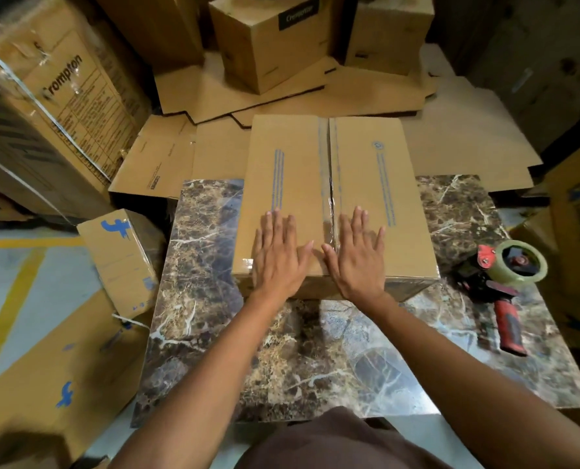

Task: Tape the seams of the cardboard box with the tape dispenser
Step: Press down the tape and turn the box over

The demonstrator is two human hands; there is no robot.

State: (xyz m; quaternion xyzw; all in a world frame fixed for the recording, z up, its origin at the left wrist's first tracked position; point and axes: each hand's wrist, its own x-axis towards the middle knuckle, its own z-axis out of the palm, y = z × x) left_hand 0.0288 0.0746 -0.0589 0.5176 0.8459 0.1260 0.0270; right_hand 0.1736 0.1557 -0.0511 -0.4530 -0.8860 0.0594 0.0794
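Note:
A brown cardboard box (376, 184) lies on a marble-patterned table (282, 360), flaps closed, with clear tape running along its centre seam. My left hand (278, 255) lies flat on the left flap near the front edge, fingers straight. Flat on the right flap, just across the seam, rests my right hand (358, 255); the two thumbs nearly meet over the tape. The red and black tape dispenser (500, 286), carrying a roll of clear tape, lies on the table to the right of the box, handle towards me, untouched.
Flattened cardboard sheets (451, 143) lie behind the table. Stacked cartons stand at the back (265, 38) and far left (52, 106). A small box with blue marks (123, 262) leans at the table's left edge; another carton (579, 214) is at the right.

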